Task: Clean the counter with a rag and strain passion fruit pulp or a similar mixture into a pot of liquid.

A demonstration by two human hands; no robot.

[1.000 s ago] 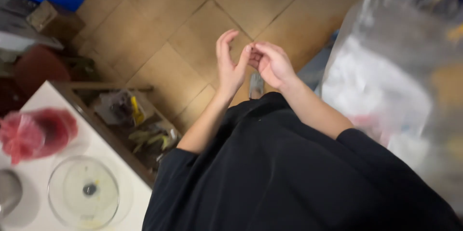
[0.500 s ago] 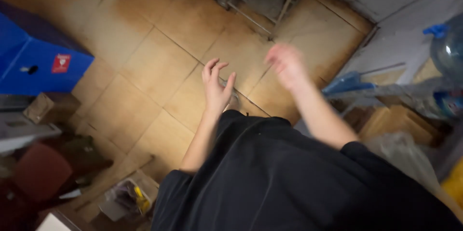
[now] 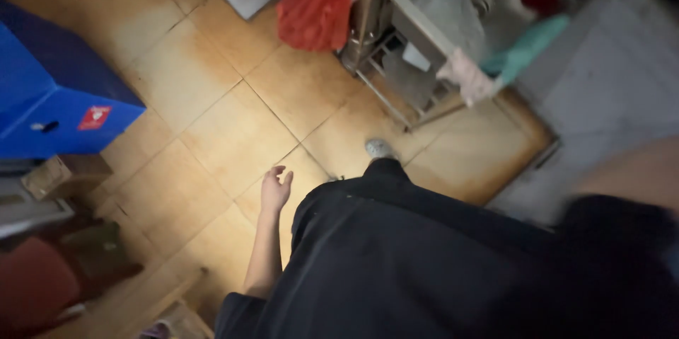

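Observation:
My left hand (image 3: 274, 188) hangs beside my body over the tiled floor (image 3: 212, 119), fingers loosely apart and holding nothing. My right hand is out of sight; only a blurred stretch of my right arm (image 3: 633, 169) shows at the right edge. My black clothing (image 3: 396, 261) fills the lower middle, and one grey shoe (image 3: 380, 148) is forward on the tiles.
A steel sink stand (image 3: 453, 13) is ahead at the top right, with a red plastic bag (image 3: 318, 6) hanging at its left and cloths (image 3: 495, 70) over its rim. A blue box (image 3: 49, 98) sits at the left, cartons (image 3: 64, 176) below it.
My hands, held together a second ago, have parted. The left has dropped to my side, the right has left the view. My view has swung from the table toward the sink stand.

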